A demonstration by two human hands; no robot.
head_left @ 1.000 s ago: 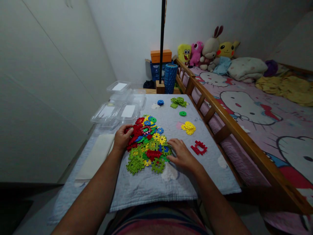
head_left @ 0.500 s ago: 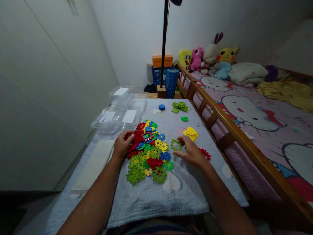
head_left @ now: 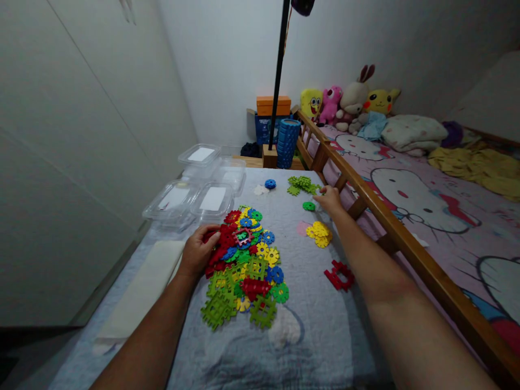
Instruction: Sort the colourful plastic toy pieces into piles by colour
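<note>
Left hand (head_left: 199, 250) curled on notched red plastic (head_left: 227, 239); right hand (head_left: 330, 200) narrowed at toothed green pieces (head_left: 301, 183); grips unclear.

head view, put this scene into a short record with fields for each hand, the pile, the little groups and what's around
left hand: at the red left side of the mixed pile; grip unclear
right hand: at the right edge of the light green group; grip unclear
pile colours: red, yellow, blue, green
apart from pile: also blue group, round green piece, yellow group, red group
surface: pale blue cloth
beyond left hand: clear containers
far right: bed with plush toys
</note>
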